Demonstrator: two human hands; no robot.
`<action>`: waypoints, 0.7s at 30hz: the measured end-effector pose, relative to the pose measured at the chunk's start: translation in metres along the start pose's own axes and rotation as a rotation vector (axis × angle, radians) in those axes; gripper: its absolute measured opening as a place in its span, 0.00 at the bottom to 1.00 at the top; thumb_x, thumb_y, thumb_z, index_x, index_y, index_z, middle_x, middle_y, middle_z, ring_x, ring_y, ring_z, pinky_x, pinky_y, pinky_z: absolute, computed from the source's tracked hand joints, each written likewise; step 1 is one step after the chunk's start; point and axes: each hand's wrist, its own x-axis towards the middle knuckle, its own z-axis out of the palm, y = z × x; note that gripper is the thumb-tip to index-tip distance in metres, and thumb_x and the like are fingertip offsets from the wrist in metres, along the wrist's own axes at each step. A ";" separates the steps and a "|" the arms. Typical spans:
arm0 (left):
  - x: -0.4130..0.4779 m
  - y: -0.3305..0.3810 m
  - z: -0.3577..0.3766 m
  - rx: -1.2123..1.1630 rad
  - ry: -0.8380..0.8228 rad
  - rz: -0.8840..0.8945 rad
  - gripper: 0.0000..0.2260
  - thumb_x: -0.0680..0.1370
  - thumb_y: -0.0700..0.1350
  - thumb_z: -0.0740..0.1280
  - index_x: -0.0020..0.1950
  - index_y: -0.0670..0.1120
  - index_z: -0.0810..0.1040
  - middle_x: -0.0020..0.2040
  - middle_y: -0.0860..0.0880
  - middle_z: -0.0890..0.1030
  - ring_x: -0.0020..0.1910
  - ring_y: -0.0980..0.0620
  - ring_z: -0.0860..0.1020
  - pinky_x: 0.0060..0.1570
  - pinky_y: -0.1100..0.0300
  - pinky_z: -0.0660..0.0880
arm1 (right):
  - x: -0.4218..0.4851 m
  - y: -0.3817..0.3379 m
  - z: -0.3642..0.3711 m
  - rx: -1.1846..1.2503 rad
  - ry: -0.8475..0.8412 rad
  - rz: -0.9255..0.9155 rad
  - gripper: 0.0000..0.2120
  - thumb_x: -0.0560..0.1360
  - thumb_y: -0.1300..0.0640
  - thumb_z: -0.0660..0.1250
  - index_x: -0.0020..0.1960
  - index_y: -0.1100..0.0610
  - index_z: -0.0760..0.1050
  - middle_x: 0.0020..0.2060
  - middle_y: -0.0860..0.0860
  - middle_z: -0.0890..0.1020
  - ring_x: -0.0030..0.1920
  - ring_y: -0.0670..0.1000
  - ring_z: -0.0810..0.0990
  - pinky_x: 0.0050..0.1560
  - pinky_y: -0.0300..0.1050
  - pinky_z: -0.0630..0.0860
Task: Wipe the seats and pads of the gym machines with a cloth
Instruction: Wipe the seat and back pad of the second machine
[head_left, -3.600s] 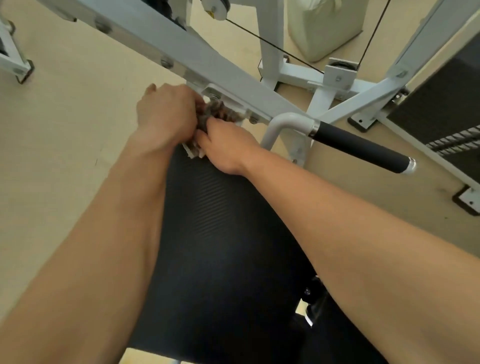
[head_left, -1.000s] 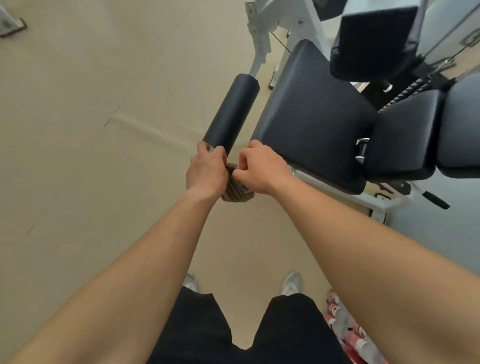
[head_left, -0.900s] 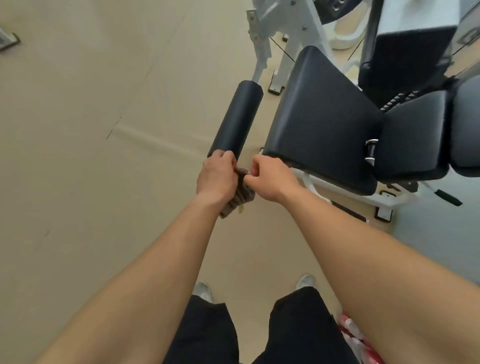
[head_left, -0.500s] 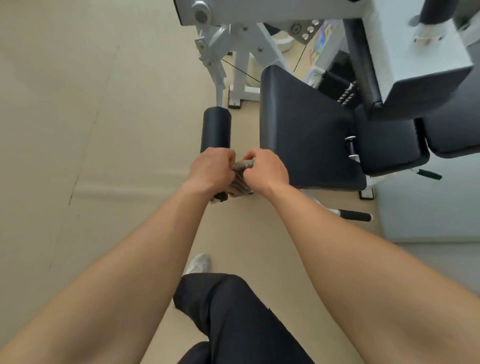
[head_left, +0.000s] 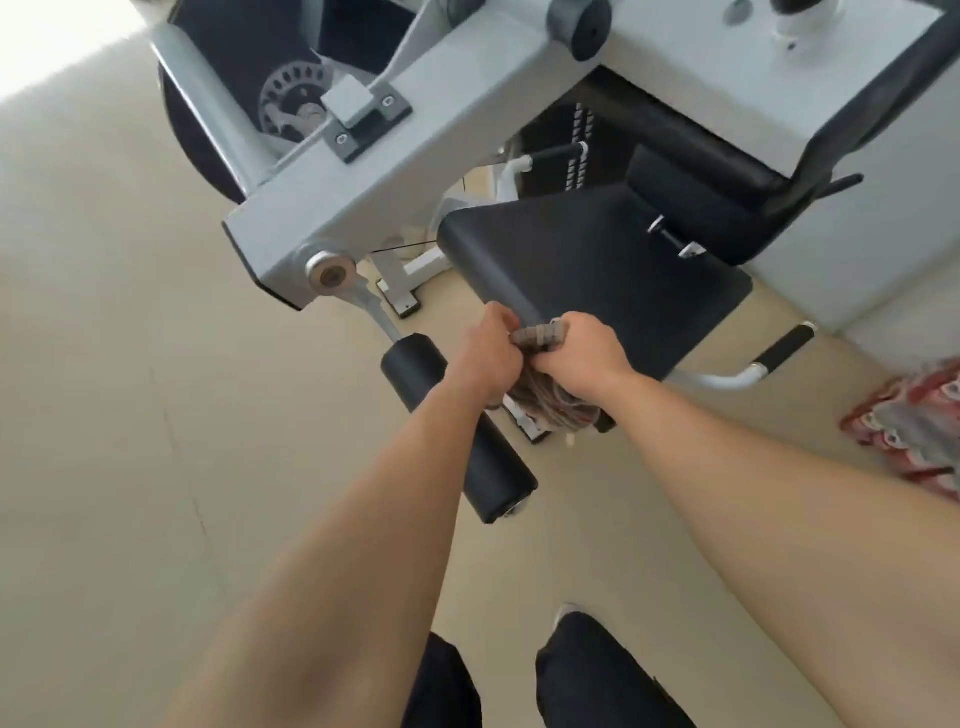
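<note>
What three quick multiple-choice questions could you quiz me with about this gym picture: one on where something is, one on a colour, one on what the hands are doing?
1. Where is the cloth?
A. on the floor
B. between both hands at the seat's front edge
C. draped over the roller pad

2. What colour is the seat?
A. black
B. red
C. white

3. What are the hands doing?
A. hanging empty
B. one gripping the side handle
C. both closed on the cloth

Answers:
1 B: the left hand and right hand pinch it just by the seat edge.
2 A: its padding is black, like the roller pad.
3 C: both fists are shut on the bunched fabric.
</note>
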 end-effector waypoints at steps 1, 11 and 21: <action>0.010 0.002 0.001 -0.007 -0.029 0.030 0.16 0.79 0.36 0.56 0.66 0.47 0.71 0.55 0.44 0.78 0.51 0.46 0.75 0.49 0.54 0.70 | 0.004 0.001 -0.001 0.018 0.032 0.040 0.08 0.71 0.52 0.71 0.44 0.53 0.73 0.42 0.52 0.81 0.44 0.58 0.80 0.37 0.46 0.70; 0.054 -0.003 0.012 0.155 0.337 0.800 0.21 0.79 0.39 0.66 0.72 0.50 0.74 0.72 0.48 0.74 0.72 0.46 0.70 0.69 0.49 0.69 | 0.001 0.006 0.001 -0.331 0.845 0.058 0.17 0.72 0.51 0.74 0.57 0.55 0.75 0.55 0.54 0.78 0.53 0.55 0.77 0.52 0.50 0.74; 0.149 -0.143 0.080 0.530 -0.094 1.062 0.28 0.78 0.62 0.60 0.73 0.49 0.71 0.81 0.47 0.62 0.79 0.45 0.60 0.77 0.44 0.59 | 0.026 0.071 0.147 -0.533 0.698 0.168 0.25 0.77 0.44 0.62 0.66 0.58 0.73 0.72 0.59 0.70 0.72 0.60 0.69 0.73 0.61 0.65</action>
